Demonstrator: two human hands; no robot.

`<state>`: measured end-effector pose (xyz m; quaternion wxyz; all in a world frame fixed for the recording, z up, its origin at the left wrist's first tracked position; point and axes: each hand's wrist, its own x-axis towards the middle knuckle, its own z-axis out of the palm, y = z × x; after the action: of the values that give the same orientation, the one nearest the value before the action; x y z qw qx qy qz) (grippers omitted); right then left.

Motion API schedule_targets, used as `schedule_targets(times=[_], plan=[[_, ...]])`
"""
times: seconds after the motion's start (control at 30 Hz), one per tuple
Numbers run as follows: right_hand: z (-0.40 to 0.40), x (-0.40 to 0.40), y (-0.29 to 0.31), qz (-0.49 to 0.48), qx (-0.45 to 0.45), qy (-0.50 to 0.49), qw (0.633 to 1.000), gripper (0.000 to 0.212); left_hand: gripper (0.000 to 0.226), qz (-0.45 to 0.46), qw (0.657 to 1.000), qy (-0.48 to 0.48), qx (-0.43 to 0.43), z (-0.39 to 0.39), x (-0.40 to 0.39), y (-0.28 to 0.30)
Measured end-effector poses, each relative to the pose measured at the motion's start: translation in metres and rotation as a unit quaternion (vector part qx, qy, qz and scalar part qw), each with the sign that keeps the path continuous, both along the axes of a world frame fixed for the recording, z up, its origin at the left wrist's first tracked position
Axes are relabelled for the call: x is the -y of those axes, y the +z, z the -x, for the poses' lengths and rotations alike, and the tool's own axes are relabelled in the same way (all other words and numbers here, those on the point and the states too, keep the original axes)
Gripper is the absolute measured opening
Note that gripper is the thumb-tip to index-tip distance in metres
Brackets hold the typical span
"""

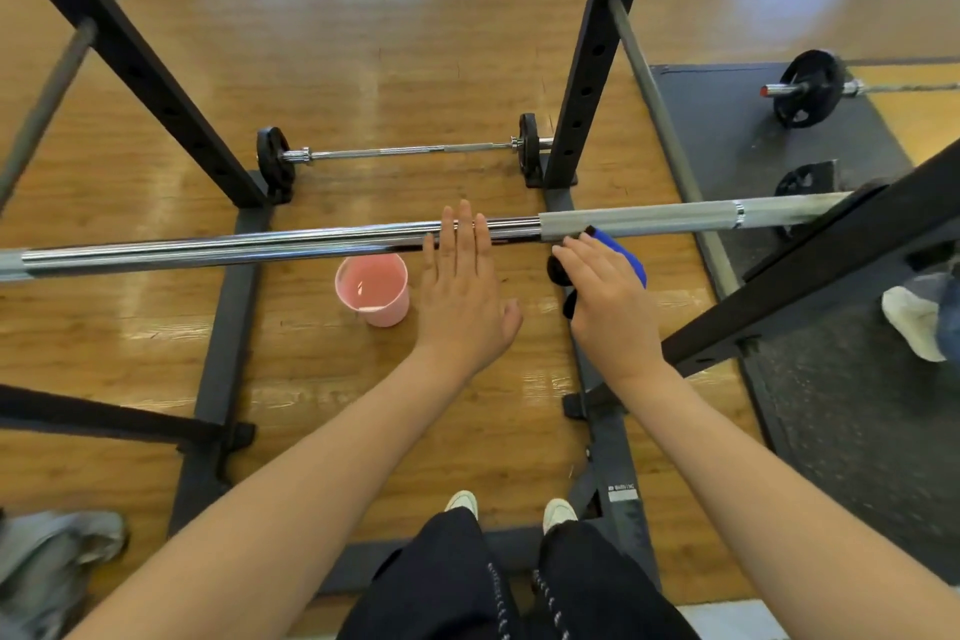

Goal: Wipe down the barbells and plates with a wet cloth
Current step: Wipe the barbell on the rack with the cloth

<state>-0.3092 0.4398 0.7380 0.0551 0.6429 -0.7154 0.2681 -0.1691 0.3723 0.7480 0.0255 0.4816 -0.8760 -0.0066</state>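
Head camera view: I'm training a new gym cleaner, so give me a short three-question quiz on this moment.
1. True or false: the left hand grips the racked barbell.
2. Which hand holds the blue cloth? A left, B right
3. Fill in: the pink cup stands on the ____.

Key: 1 false, its fingers lie straight over the bar; 2 B; 3 floor.

Blue cloth (626,255) mostly hidden under right hand (608,296); racked barbell (260,244) cut off at left edge.
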Motion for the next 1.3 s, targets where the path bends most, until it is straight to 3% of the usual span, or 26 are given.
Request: schedule_targets(times=[0.17, 0.43, 0.63, 0.93, 1.3], plan=[[0.030, -0.018, -0.007, -0.008, 0.005, 0.028, 1.000, 0.052, 0.086, 0.007, 1.000, 0.002, -0.022, 0.031, -0.042, -0.014], [0.080, -0.050, -0.029, -0.047, -0.032, 0.056, 0.997, 0.061, 0.085, -0.007, 1.000, -0.014, 0.015, 0.088, -0.086, -0.036], [0.097, -0.063, -0.043, -0.073, -0.026, 0.020, 0.997, 0.069, 0.082, -0.045, 0.997, -0.067, 0.010, 0.109, -0.085, -0.038], [0.097, -0.075, -0.043, -0.124, -0.044, 0.014, 0.991, 0.059, 0.078, -0.093, 0.992, -0.081, -0.026, 0.113, -0.096, -0.048], [0.129, -0.083, -0.063, -0.127, -0.052, 0.047, 0.989, 0.063, 0.072, -0.067, 0.995, -0.070, -0.035, 0.142, -0.109, -0.067]])
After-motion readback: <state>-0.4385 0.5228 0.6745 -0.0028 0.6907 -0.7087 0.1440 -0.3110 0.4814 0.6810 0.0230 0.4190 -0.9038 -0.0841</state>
